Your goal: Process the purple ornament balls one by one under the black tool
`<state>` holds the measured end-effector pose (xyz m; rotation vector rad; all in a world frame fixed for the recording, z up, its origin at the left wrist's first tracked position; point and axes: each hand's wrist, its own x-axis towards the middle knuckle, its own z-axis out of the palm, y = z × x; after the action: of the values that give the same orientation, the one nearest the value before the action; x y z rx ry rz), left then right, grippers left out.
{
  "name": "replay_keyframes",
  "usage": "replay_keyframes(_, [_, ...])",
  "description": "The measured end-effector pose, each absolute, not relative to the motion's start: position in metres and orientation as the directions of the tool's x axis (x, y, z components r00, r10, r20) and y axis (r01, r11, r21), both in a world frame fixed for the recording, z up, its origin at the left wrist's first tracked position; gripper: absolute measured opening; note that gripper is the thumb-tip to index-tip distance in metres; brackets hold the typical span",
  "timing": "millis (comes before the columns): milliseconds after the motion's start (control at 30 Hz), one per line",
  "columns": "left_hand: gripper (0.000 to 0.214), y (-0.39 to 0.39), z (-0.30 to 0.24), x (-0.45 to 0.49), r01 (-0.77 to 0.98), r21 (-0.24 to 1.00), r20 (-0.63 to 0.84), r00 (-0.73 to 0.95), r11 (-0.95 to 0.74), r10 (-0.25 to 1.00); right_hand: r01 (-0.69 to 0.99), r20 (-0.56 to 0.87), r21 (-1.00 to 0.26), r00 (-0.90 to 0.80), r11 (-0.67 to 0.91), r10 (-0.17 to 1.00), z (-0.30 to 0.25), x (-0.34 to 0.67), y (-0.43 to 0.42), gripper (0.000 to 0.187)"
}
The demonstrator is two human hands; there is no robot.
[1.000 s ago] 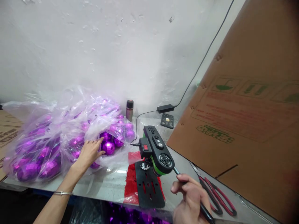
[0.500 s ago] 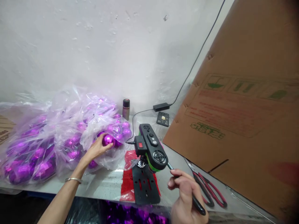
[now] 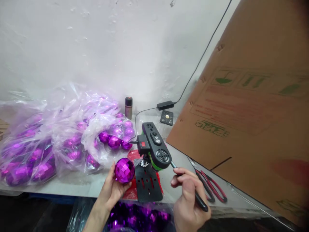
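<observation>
From where I stand, the left hand (image 3: pixel 112 190) is cupped around a faceted purple ball (image 3: pixel 124 170), fingers wrapped under and behind it, holding it just above the near edge of the counter (image 3: pixel 72 185), at about nine o'clock from the black and green device (image 3: pixel 154 146) on its black base plate (image 3: pixel 147 182). The right hand (image 3: pixel 189 199) is clenched around a thin black-handled tool (image 3: pixel 196 198), gripped like a pen, whose metal shaft runs up toward the device's lower end at about ten o'clock from the knuckles. Off at ten o'clock from the ball, the clear plastic bags (image 3: pixel 60 138) hold many more purple balls, some sitting loose at the open mouth. A small bottle (image 3: pixel 128 107) stands at twelve o'clock near the wall, with a power adapter (image 3: pixel 165 105) and its cable beyond, and red-handled pliers (image 3: pixel 212 190) lie at three o'clock against the leaning cardboard sheet (image 3: pixel 243 106). I'd judge the risk is slippage: the ball is smooth and shiny and is held by fingertips only, so a push from the tool tip could roll it out of the grip and off the counter's edge. The tool tip also sits close to the left thumb, and a slip could jab it.
</observation>
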<state>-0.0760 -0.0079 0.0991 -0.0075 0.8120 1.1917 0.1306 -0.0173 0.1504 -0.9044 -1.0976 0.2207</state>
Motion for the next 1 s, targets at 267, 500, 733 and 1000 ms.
replay_keyframes(267, [0.050,-0.015,0.104,-0.043,-0.857,0.360,-0.649,0.053,0.368,0.759,0.303,0.686,-0.719,0.452,0.625,0.570,0.158,0.130,-0.018,0.037])
replay_keyframes(500, [0.042,-0.009,0.077,-0.026,-0.744,0.518,-0.649,-0.022,0.421,0.761,0.325,0.681,-0.730,0.419,0.601,0.601,0.176,0.132,-0.018,0.038])
replay_keyframes(733, [0.078,-0.001,0.042,-0.017,-0.577,0.786,-0.381,-0.165,0.224,0.910,0.302,0.677,-0.735,0.393,0.608,0.623,0.177,0.136,-0.018,0.038])
replay_keyframes(1000, [0.077,-0.008,0.033,-0.006,0.009,1.000,0.018,-0.282,-0.016,0.959,0.317,0.691,-0.723,0.331,0.614,0.643,0.169,0.142,-0.025,0.032])
